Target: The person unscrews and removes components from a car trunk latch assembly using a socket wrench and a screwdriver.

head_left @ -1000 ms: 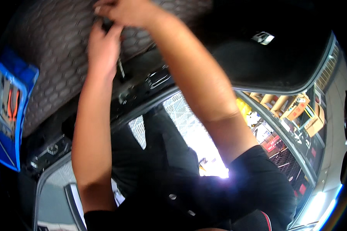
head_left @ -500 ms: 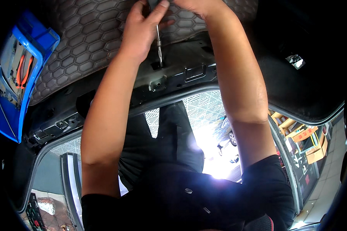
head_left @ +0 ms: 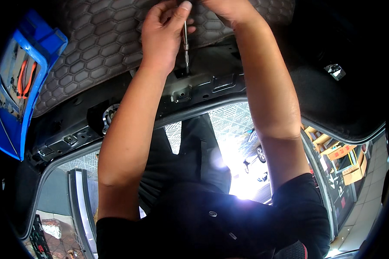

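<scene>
My left hand (head_left: 164,36) is closed, thumb on top, around the upper part of a screwdriver (head_left: 186,43) with a long metal shaft. The shaft points down, and its tip is in or at a dark opening in the black metal sill panel (head_left: 203,64). The tool's upper end is hidden by the hand and the picture's top edge. My right hand (head_left: 227,9) reaches in beside the left one at the top edge; its fingers are out of sight, so its grip cannot be made out.
Quilted dark mat (head_left: 88,52) covers the area beyond the sill. A blue tool tray (head_left: 52,52) with orange-handled pliers (head_left: 27,80) stands at the left. A rubber seal (head_left: 194,105) edges the opening before me. Cardboard boxes (head_left: 354,172) lie outside at the right.
My left hand and forearm have shifted slightly right, and the screwdriver shaft with them. A round metal part on the sill now shows beside my left forearm.
</scene>
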The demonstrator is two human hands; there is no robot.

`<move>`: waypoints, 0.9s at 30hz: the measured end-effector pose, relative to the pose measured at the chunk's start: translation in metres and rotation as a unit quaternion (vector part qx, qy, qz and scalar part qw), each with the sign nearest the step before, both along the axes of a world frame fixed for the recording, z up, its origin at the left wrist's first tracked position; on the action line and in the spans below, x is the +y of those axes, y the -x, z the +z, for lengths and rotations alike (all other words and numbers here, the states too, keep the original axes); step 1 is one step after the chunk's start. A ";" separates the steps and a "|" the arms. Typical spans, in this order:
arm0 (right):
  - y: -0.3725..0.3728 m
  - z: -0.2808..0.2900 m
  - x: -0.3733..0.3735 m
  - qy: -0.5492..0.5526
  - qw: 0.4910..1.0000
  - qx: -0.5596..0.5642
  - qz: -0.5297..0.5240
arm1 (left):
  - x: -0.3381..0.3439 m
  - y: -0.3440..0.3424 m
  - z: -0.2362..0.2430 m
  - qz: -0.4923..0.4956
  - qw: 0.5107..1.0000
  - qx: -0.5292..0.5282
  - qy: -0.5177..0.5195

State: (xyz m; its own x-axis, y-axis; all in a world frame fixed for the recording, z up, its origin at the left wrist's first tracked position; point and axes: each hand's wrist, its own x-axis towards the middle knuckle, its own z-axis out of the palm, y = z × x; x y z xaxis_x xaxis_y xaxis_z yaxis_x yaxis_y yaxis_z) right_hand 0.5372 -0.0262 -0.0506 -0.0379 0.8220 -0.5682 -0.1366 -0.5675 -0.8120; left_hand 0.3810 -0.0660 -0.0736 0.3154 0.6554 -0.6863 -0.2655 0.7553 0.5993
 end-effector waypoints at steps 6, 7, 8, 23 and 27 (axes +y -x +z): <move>0.002 0.010 -0.002 0.067 0.993 0.063 -0.071 | 0.002 -0.004 0.004 0.000 0.997 -0.028 0.073; 0.005 0.012 -0.003 0.050 0.993 0.081 -0.070 | 0.003 -0.003 0.003 0.014 0.996 -0.033 0.083; 0.005 0.016 -0.004 0.034 0.992 0.095 -0.071 | 0.003 -0.004 0.004 0.026 0.994 -0.042 0.095; 0.000 0.018 -0.002 -0.003 0.995 -0.098 0.004 | -0.008 -0.016 0.015 -0.005 0.999 0.036 0.032; 0.003 0.002 -0.005 -0.016 0.999 0.022 -0.041 | -0.008 0.004 -0.002 -0.007 0.999 0.011 0.051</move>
